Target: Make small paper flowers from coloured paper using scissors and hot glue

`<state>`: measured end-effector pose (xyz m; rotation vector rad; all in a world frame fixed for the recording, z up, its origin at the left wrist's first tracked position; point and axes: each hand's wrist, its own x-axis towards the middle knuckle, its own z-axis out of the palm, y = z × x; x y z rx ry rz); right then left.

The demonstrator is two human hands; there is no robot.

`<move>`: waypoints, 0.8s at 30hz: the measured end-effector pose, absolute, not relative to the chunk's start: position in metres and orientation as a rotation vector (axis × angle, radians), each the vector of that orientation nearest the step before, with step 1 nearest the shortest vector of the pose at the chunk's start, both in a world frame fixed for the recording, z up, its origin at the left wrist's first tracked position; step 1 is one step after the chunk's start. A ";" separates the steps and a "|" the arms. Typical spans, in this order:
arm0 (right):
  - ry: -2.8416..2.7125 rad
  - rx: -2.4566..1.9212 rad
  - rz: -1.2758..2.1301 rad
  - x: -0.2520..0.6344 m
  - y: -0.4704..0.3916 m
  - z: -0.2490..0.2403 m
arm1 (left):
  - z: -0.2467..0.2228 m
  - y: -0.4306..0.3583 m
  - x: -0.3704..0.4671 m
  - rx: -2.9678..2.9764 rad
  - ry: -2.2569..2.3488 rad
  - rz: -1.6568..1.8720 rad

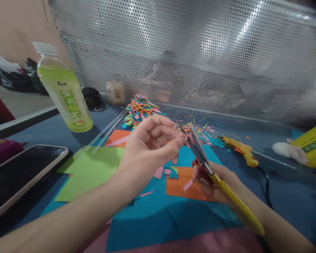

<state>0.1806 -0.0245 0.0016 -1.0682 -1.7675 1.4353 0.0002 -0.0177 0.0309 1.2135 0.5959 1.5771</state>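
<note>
My left hand [158,138] is raised over the paper, thumb and forefinger pinched on what looks like a small pink paper piece [190,136], mostly hidden by the fingertips and blades. A pair of scissors [237,202] with yellow and red handles is gripped in my right hand [213,179]. Its blades are apart and their tips point up beside the left fingertips. Below the hands lie an orange paper sheet [179,188], a blue paper sheet [147,221] and several small cut bits [173,172]. Green paper sheets [92,165] lie left of my left wrist.
Behind my hands stand a cone of many colored paper bits [140,110] and a heap of scraps [197,130]. A yellow glue gun [242,151] with a black cord lies right. A drink bottle [65,95], phone [23,175] and clear sticks [107,130] are left; a perforated metal panel [200,52] stands behind.
</note>
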 end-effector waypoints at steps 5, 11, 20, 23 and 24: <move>-1.693 -1.082 1.507 0.185 -0.022 -0.009 | 0.031 -0.018 0.001 1.209 0.590 1.581; -1.632 -1.067 1.559 0.184 -0.022 -0.010 | 0.030 -0.018 0.000 1.235 0.590 1.583; -1.660 -1.056 1.534 0.179 -0.025 0.001 | 0.029 -0.017 0.001 1.220 0.591 1.570; -1.691 -1.063 1.500 0.179 -0.026 0.001 | 0.028 -0.018 0.001 1.203 0.583 1.557; -1.700 -1.066 1.490 0.179 -0.026 0.001 | 0.028 -0.018 0.001 1.201 0.580 1.556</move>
